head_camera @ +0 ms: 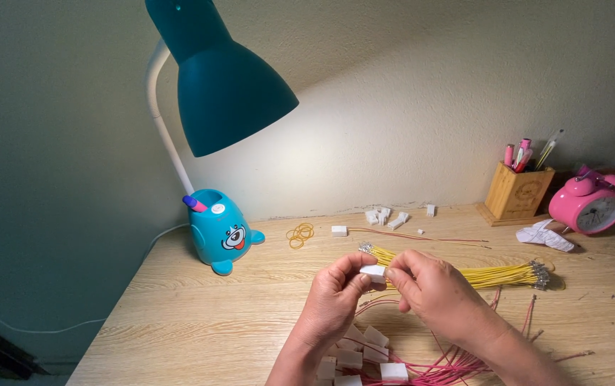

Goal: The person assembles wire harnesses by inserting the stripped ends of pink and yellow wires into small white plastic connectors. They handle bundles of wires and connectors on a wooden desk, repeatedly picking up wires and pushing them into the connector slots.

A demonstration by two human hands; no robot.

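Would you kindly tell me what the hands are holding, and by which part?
Both hands pinch one small white connector block: the left hand by its left end, the right hand by its right end. Whether a wire is also held cannot be told.

Home desk corner: light wood-grain counter (200,314) against plain wall, teal cartoon-faced desk lamp (223,229), pink twin-bell alarm clock (590,202), square wooden pen holder (518,191) with pens. Domestic, not industrial.
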